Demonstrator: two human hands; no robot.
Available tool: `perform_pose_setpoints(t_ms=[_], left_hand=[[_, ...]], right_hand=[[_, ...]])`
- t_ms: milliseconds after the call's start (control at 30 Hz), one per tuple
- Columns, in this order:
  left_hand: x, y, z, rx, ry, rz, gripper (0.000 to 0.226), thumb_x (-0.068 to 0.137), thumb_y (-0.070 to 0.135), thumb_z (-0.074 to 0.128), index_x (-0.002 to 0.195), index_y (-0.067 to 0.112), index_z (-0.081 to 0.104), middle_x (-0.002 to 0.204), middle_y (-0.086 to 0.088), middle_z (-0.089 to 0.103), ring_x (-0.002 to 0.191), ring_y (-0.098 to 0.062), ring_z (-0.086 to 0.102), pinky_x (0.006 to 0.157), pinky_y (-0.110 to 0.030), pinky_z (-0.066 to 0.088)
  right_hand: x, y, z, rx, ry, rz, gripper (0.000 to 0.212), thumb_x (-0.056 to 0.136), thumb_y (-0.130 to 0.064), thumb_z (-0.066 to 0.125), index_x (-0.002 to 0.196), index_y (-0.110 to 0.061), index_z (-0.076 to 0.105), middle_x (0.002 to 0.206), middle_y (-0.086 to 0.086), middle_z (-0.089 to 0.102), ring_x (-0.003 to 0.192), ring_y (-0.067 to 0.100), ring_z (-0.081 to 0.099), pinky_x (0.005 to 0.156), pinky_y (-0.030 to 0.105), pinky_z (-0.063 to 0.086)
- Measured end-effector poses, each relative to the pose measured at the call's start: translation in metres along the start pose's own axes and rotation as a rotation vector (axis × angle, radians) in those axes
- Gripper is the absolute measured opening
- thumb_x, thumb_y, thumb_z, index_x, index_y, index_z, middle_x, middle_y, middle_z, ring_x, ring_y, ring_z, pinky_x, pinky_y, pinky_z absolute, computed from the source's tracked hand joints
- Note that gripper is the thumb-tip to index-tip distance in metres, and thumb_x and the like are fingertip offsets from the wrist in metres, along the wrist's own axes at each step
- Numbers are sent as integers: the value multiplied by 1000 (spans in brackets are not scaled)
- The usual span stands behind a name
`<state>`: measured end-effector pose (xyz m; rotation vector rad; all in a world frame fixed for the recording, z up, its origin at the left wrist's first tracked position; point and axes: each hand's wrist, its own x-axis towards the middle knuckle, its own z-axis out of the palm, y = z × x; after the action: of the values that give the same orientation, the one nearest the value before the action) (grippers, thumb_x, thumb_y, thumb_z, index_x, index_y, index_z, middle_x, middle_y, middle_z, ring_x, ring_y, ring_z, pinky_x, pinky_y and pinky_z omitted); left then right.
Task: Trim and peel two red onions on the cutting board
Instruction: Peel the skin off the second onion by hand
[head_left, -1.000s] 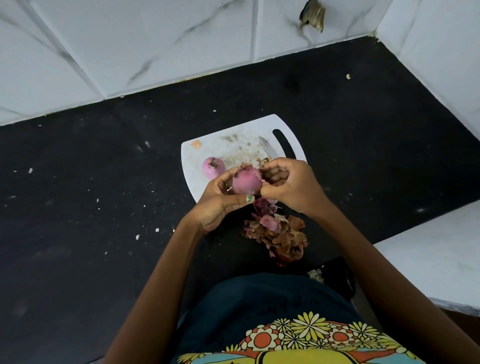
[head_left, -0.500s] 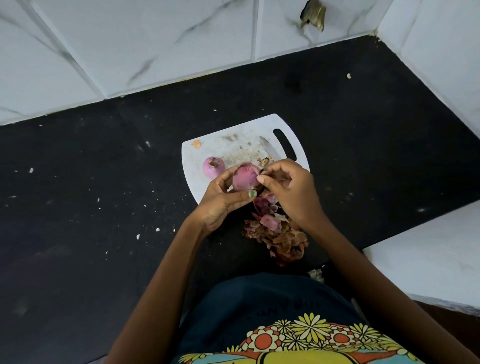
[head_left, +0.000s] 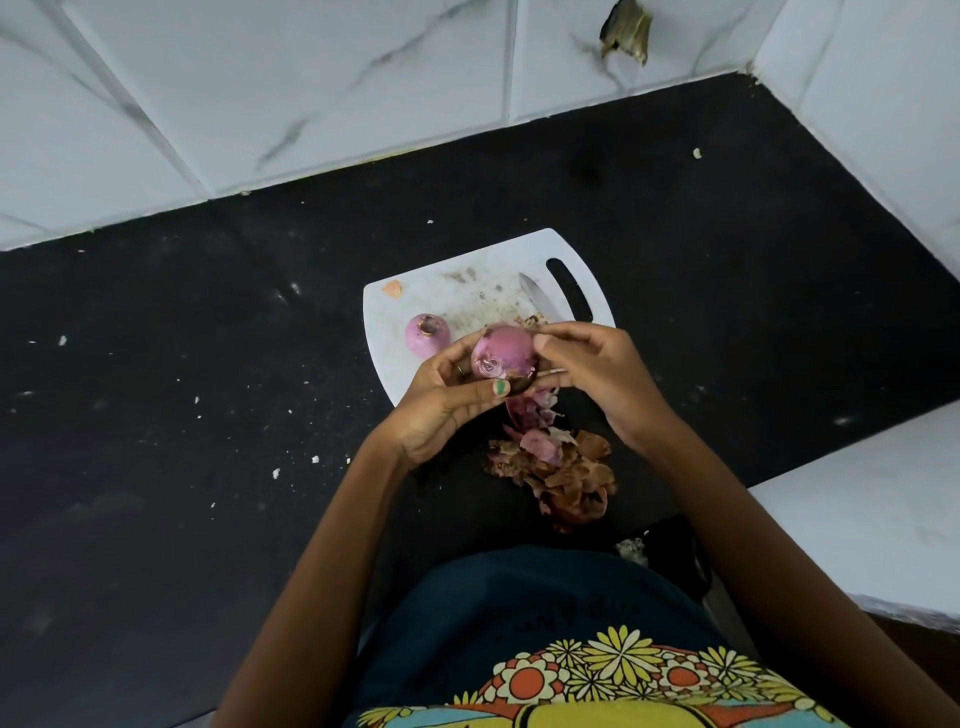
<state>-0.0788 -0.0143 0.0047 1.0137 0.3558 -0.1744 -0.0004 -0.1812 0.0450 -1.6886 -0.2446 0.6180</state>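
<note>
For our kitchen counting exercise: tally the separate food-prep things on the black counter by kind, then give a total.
Peeled red-purple onions: 2, one held, one on the board
White plastic cutting board: 1
Silver-bladed knife: 1
Pile of brown papery onion skins: 1
Total: 5

We see one red onion (head_left: 503, 353), pale purple and mostly peeled, held above the near edge of the white cutting board (head_left: 457, 296) with its trimmed end toward us. A second peeled onion (head_left: 427, 335) lies on the board's left part, cut end up. Both look glossy and round.
</note>
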Motion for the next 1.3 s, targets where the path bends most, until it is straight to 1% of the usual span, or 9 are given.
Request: perform_pose_setpoints(t_ms=[133, 300, 467, 700, 800, 900, 1067, 1200, 1300], left_hand=[[-1, 2, 0, -1, -24, 9, 61, 72, -12, 65, 128, 10, 53, 108, -8, 68, 96, -19, 69, 81, -27, 57], [-3, 1, -1, 2, -16, 7, 60, 69, -9, 62, 126, 10, 54, 106, -7, 70, 97, -20, 68, 83, -28, 57], [-4, 0, 1, 0, -25, -11, 56, 71, -6, 60, 124, 11, 54, 100, -1, 73, 94, -16, 69, 80, -27, 57], [-1, 6, 3, -21, 30, -10, 60, 70, -4, 64, 127, 13, 53, 112, -8, 65, 97, -19, 69, 80, -28, 57], [0, 5, 7, 24, 49, 1, 63, 69, -4, 68, 128, 13, 53, 110, -6, 67, 98, -19, 69, 82, -29, 57], [0, 3, 9, 56, 96, 6, 57, 74, -9, 67, 126, 12, 54, 103, -2, 68, 94, -16, 69, 79, -28, 57], [-2, 4, 10, 37, 102, 10, 56, 70, -6, 68, 122, 9, 54, 103, -5, 66, 89, -13, 70, 73, -24, 56], [-2, 6, 10, -25, 92, -2, 65, 64, -3, 68, 127, 8, 52, 109, -8, 63, 89, -15, 70, 72, -24, 57], [-1, 5, 8, -9, 84, 1, 66, 64, -6, 69, 127, 9, 53, 112, -10, 63, 95, -18, 69, 74, -24, 56]], right_hand=[[0, -2, 1, -170, 15, -74, 31, 76, -13, 78, 106, -12, 70, 96, 0, 73, 89, 13, 71, 80, 29, 58], [1, -2, 1, -235, 38, -133, 26, 76, -8, 76, 101, -12, 72, 89, -6, 72, 83, 9, 71, 79, 29, 59], [3, 1, -4, -227, 112, -154, 20, 79, 0, 66, 97, -5, 74, 84, 4, 74, 72, 18, 73, 73, 41, 60], [-2, 5, 5, -81, 135, -100, 19, 80, -22, 76, 92, -9, 72, 85, 6, 73, 83, 21, 71, 77, 45, 59], [-3, 5, 12, -152, 168, -143, 17, 79, -23, 77, 90, -11, 70, 86, 0, 71, 83, 17, 70, 76, 43, 59], [-3, 5, 18, -260, 179, -168, 10, 86, -18, 70, 90, -9, 67, 83, -4, 67, 79, 14, 67, 73, 31, 58], [5, 20, 13, -208, 249, -33, 6, 90, -17, 63, 91, -11, 65, 88, 7, 69, 83, 21, 69, 76, 44, 59], [5, 28, 2, -463, 180, 69, 13, 90, -6, 60, 100, -7, 69, 97, 8, 72, 85, 16, 68, 85, 33, 57], [4, 18, 1, -395, 95, 80, 23, 92, -3, 53, 108, -8, 69, 106, 5, 71, 95, 14, 67, 92, 33, 53]])
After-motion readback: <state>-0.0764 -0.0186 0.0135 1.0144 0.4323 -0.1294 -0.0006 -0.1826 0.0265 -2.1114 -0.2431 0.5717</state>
